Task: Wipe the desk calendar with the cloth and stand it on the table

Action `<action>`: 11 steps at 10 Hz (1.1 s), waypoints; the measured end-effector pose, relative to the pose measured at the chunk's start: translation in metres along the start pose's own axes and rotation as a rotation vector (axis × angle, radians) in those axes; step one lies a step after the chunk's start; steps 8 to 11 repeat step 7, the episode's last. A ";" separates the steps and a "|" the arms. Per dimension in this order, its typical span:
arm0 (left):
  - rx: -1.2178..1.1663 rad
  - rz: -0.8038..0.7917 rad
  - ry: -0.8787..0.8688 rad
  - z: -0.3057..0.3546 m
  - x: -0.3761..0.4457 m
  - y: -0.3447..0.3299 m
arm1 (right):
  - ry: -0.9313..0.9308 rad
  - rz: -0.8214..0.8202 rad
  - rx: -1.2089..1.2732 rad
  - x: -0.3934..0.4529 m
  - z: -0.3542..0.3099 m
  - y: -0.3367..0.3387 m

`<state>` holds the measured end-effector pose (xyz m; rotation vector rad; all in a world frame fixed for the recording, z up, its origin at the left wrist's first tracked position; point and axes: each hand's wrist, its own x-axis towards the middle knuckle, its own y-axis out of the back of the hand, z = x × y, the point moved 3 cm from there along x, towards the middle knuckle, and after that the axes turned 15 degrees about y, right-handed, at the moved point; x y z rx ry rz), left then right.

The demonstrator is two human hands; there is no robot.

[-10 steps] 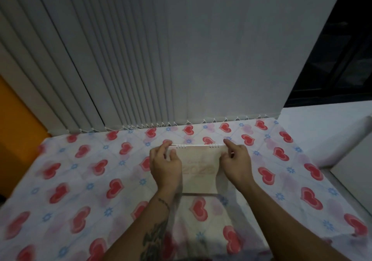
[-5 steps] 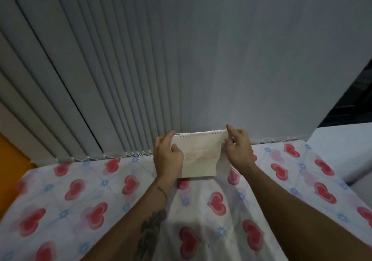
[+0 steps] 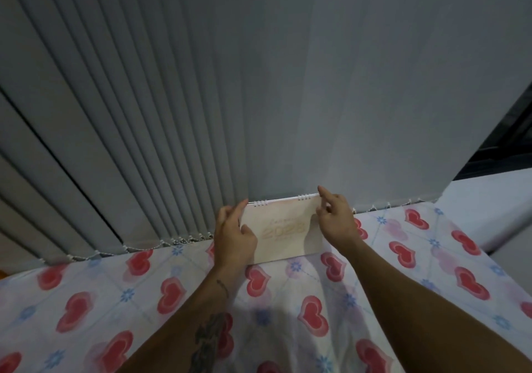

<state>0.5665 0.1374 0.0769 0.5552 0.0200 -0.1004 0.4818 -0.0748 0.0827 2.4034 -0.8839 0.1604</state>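
Note:
A cream desk calendar (image 3: 283, 228) with white spiral rings along its top edge and "2023" on its face stands upright on the heart-patterned tablecloth (image 3: 290, 309), close to the blinds. My left hand (image 3: 233, 237) holds its left edge, thumb on the face and index finger at the top corner. My right hand (image 3: 335, 223) holds its right edge, index fingertip on the top right corner. No cloth for wiping is in view.
Grey vertical blinds (image 3: 201, 113) hang right behind the calendar, their beaded bottom chain at table level. A white ledge (image 3: 489, 208) borders the table on the right, under a dark window (image 3: 515, 130).
The view has tilted up and moved closer to the blinds. Both hands stay on the calendar's sides; its bottom edge now rests on the tablecloth nearer the blinds.

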 end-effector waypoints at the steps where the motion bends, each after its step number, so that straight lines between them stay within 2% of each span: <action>1: -0.017 -0.002 0.002 0.004 0.003 -0.001 | 0.002 -0.014 0.024 0.006 0.002 0.003; 5: 0.013 0.011 0.013 0.004 0.000 0.005 | -0.021 -0.127 -0.026 0.017 0.004 0.010; 7: 0.111 0.030 0.006 0.002 -0.003 0.022 | -0.028 -0.146 -0.119 0.003 -0.003 0.026; 11: 0.111 0.030 0.006 0.002 -0.003 0.022 | -0.028 -0.146 -0.119 0.003 -0.003 0.026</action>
